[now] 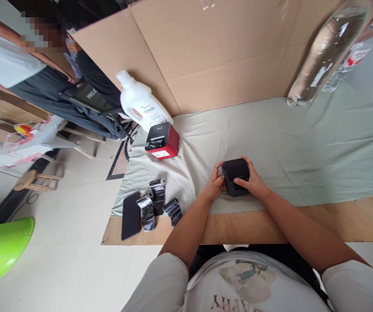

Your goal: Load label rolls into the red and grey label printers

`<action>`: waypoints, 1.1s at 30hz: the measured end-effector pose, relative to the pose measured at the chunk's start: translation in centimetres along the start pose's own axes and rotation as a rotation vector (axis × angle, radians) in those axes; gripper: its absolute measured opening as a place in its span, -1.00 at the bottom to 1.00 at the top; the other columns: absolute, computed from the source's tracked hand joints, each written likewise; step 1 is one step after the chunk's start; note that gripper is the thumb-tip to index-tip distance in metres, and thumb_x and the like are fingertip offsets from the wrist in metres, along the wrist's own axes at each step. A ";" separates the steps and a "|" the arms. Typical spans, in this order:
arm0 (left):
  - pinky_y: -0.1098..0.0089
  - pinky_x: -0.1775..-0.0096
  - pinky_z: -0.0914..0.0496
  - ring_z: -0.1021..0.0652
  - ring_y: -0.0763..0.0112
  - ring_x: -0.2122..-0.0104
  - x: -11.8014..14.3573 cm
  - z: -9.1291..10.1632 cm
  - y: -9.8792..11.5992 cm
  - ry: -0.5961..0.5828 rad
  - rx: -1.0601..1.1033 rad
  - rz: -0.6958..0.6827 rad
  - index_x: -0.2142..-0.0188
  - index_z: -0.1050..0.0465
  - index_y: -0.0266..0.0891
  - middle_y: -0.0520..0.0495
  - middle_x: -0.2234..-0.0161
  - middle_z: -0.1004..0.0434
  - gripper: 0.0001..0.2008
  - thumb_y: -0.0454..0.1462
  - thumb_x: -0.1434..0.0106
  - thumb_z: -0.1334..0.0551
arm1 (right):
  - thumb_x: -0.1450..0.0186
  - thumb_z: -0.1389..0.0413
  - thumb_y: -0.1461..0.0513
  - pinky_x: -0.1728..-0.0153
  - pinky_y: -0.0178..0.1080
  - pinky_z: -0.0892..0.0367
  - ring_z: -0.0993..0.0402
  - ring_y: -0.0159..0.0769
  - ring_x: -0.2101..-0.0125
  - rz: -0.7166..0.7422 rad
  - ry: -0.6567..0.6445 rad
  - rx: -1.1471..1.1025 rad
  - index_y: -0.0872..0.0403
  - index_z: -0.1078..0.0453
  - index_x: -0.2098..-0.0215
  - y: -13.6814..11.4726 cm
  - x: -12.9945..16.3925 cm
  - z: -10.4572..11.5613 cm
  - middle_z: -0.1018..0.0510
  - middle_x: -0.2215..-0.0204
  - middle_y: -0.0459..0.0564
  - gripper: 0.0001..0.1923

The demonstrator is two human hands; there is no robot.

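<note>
Near the front of the cloth I hold a small black printer (pixel 236 167), boxy with rounded edges. My left hand (pixel 217 184) grips its left side, fingers closed around the edge. On its right side, my right hand (pixel 254 182) is wrapped round it, with the thumb lying across the top and fingers behind the far corner. To the left lie three small dark, shiny rolls, partly unwound: a back roll (pixel 158 195), a left roll (pixel 147 212) and a right roll (pixel 173 211). A black phone (pixel 131 216) rests beside them.
A red and black printer (pixel 162 141) stands by a white jug (pixel 144 102) at the back left. Cardboard (pixel 225 52) walls the rear. A large clear bottle (pixel 329 52) and a smaller bottle (pixel 351 60) stand back right. People, a stool (pixel 27 180) and a green tub (pixel 7 247) are left.
</note>
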State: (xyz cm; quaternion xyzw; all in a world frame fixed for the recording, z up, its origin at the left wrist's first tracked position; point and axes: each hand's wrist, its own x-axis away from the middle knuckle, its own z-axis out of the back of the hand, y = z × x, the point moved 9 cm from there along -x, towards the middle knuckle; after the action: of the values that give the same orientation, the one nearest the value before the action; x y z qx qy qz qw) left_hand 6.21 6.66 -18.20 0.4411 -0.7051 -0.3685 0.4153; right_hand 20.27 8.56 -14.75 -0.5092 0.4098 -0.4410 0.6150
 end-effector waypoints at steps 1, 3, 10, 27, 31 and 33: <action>0.35 0.39 -0.51 -0.47 0.50 0.53 0.0 -0.1 0.0 -0.019 0.007 0.002 -0.34 0.02 0.05 0.10 0.38 -0.46 -0.12 0.00 -0.12 -0.37 | -0.09 -0.29 -0.16 -0.30 0.14 -0.11 -0.27 0.02 -0.23 -0.003 -0.006 -0.003 -0.03 0.12 -0.42 -0.1 0.0 0.0 -0.26 -0.26 0.20 0.11; 0.42 0.42 -0.47 -0.44 0.54 0.56 -0.1 -0.3 0.1 -0.045 0.021 0.006 -0.33 0.02 0.03 0.15 0.43 -0.41 -0.12 -0.02 -0.12 -0.38 | -0.08 -0.30 -0.15 -0.30 0.15 -0.10 -0.27 0.03 -0.23 -0.001 -0.021 -0.014 -0.03 0.14 -0.42 -0.2 0.1 0.0 -0.26 -0.26 0.20 0.13; 0.43 0.40 -0.46 -0.47 0.52 0.50 -0.1 -0.2 0.2 -0.043 0.074 0.025 -0.30 -0.03 0.04 0.11 0.34 -0.45 -0.16 -0.03 -0.12 -0.38 | -0.12 -0.24 -0.19 -0.32 0.08 -0.07 -0.14 0.05 -0.32 0.095 -0.154 -0.096 -0.08 0.10 -0.43 -1.0 0.1 0.2 -0.16 -0.36 0.11 0.07; 0.42 0.28 -0.45 -0.54 0.39 0.27 0.0 -1.0 -0.7 -0.112 -0.140 0.046 -0.23 -0.22 -0.15 -0.07 0.14 -0.53 -0.31 -0.15 -0.12 -0.34 | -0.23 0.33 -0.42 0.46 -0.18 -0.24 -0.22 -0.27 0.51 -0.046 0.377 0.246 -0.03 -0.10 0.55 0.5 -1.2 5.4 -0.25 0.61 -0.10 -0.28; 0.36 0.25 -0.46 -0.52 0.31 0.18 0.6 -0.6 0.9 0.010 -0.379 -0.103 -0.17 -0.32 -0.21 -0.15 0.04 -0.48 -0.47 -0.18 -0.21 -0.24 | -0.23 0.33 -0.42 0.45 -0.19 -0.18 -0.23 -0.27 0.52 -0.059 0.346 0.317 -0.02 -0.13 0.57 0.5 -1.6 5.2 -0.29 0.63 -0.09 -0.27; 0.31 0.21 -0.46 -0.51 0.28 0.15 1.1 -0.4 2.4 0.090 -0.572 -0.215 -0.07 -0.41 -0.24 -0.18 0.02 -0.43 -0.57 -0.20 -0.21 -0.23 | -0.25 0.31 -0.39 0.43 -0.20 -0.19 -0.29 -0.25 0.50 -0.066 0.306 0.366 -0.01 -0.21 0.54 0.5 -1.8 4.9 -0.37 0.60 -0.06 -0.27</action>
State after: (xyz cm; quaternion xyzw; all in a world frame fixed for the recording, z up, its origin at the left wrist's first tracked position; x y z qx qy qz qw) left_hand 5.49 6.39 -15.62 0.3945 -0.5030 -0.5739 0.5119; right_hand 24.51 11.59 -14.46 -0.3295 0.3946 -0.5999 0.6131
